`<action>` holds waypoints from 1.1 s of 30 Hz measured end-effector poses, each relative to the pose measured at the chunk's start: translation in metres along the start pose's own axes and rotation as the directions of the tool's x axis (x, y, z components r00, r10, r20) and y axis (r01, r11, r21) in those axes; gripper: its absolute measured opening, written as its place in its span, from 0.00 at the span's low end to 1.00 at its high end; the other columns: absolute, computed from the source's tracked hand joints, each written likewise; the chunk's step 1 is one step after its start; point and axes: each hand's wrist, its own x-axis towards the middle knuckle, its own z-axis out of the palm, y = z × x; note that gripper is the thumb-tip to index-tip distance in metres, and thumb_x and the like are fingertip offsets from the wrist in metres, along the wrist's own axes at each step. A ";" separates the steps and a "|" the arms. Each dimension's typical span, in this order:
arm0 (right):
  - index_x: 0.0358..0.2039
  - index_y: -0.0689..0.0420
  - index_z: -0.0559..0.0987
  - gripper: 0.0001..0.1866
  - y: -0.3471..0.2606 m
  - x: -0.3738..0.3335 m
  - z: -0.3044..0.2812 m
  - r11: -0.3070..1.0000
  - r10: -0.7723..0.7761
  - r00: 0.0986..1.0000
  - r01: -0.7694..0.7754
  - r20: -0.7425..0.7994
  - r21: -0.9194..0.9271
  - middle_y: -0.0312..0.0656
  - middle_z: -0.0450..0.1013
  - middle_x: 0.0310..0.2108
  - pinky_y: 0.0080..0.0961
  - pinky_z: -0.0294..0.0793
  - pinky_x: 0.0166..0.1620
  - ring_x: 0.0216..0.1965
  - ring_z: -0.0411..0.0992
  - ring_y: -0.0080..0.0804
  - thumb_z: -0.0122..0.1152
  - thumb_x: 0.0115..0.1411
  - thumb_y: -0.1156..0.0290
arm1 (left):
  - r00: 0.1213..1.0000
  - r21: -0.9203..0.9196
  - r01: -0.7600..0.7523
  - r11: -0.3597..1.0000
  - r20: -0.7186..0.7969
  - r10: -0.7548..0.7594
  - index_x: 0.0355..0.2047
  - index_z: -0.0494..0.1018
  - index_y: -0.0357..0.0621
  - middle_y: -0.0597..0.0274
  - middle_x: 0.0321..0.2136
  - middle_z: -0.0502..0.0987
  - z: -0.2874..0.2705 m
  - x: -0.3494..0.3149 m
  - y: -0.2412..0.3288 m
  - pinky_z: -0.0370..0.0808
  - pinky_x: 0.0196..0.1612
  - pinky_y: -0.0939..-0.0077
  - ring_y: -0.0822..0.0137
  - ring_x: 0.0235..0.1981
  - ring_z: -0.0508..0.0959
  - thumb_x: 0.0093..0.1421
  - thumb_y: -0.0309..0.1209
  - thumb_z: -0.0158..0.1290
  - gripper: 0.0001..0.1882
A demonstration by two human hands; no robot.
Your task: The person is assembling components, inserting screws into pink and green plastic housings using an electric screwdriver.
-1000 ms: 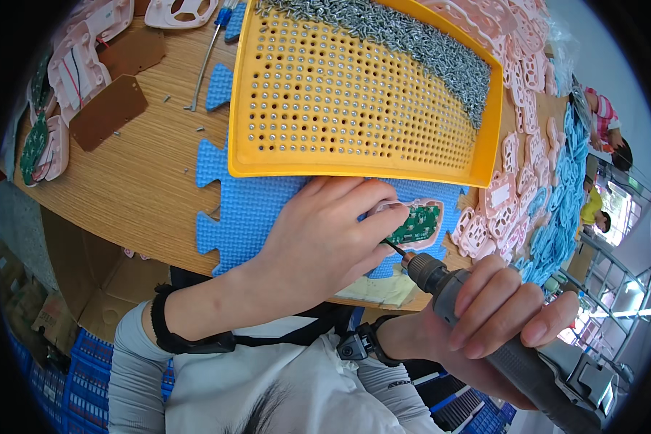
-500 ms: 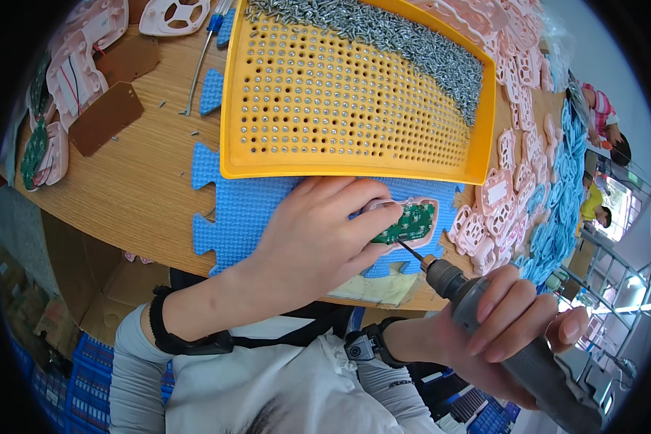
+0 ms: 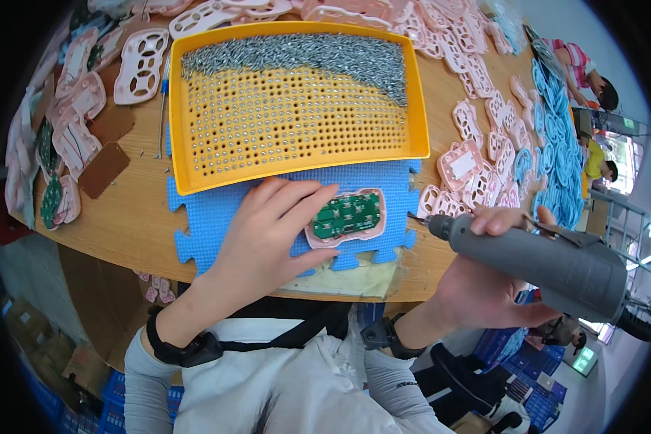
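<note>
I have the pink casing (image 3: pixel 375 233) with its green circuit board (image 3: pixel 349 215) on the near side of the yellow tray (image 3: pixel 304 172), right of that tray's middle, over the blue foam mat (image 3: pixel 220 217). The board lies face up inside the casing, framed by its pink rim. My left hand (image 3: pixel 267 228) is gripping the casing's left end, fingers along the edge toward the tray and thumb on the edge away from it. My right hand (image 3: pixel 484 278) is wrapped round a grey power screwdriver (image 3: pixel 546 262), out past the tray's near right corner. Its thin bit (image 3: pixel 417 218) points left toward the casing, near it but apart from it.

The tray itself holds a heap of silver screws (image 3: pixel 304 56) along its far side, with more seated in rows of holes nearer me; some holes are unfilled. To the tray's left, close beside its wall, lies a screwdriver with a blue handle (image 3: pixel 164 88), and beyond that a pink frame (image 3: pixel 139 65) and brown panels (image 3: pixel 103 170) on the wooden counter (image 3: pixel 141 210). To the tray's right, loose pink parts (image 3: pixel 477 173) are spread over the counter, with a pile of light blue parts (image 3: pixel 553 155) farther right still.
</note>
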 end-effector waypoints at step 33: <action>0.36 0.65 0.76 0.12 0.037 0.116 -0.052 0.680 0.340 0.917 -0.085 0.211 -0.728 0.45 0.76 0.30 0.25 0.73 0.37 0.32 0.75 0.29 0.56 0.56 0.70 | 0.982 -0.198 0.178 0.964 -0.022 -0.186 0.38 0.73 0.35 0.57 0.20 0.77 -0.077 0.004 0.017 0.74 0.28 0.79 0.70 0.21 0.77 0.63 0.24 0.42 0.10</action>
